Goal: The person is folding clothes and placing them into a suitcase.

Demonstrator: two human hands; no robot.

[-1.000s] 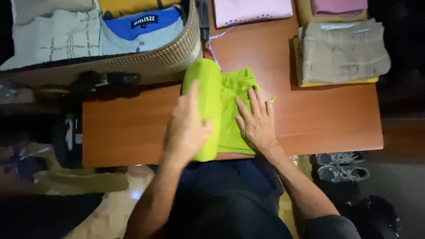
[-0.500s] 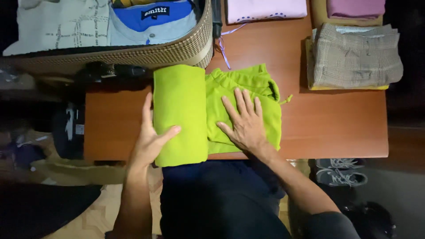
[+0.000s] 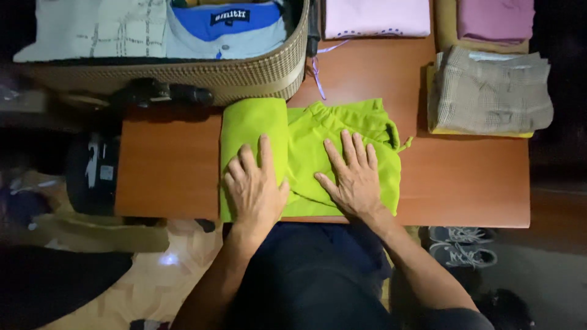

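A lime-green garment (image 3: 306, 131) lies on the brown wooden table (image 3: 465, 177), close to its near edge. Its left part is folded over into a flat panel. My left hand (image 3: 254, 183) presses flat on that folded panel, fingers spread. My right hand (image 3: 353, 177) lies flat on the right part of the garment, fingers apart, below its waistband and drawstring. Neither hand grips the cloth.
An open checked suitcase (image 3: 244, 73) with folded clothes stands at the back left. Folded piles sit at the back: a pink one (image 3: 376, 17), a mauve one (image 3: 494, 18), a plaid one (image 3: 489, 91). Grey sneakers (image 3: 461, 244) lie on the floor at right.
My left hand turned the folded panel down flat and moved from its left edge onto its top. My right hand stayed on the garment's right part.
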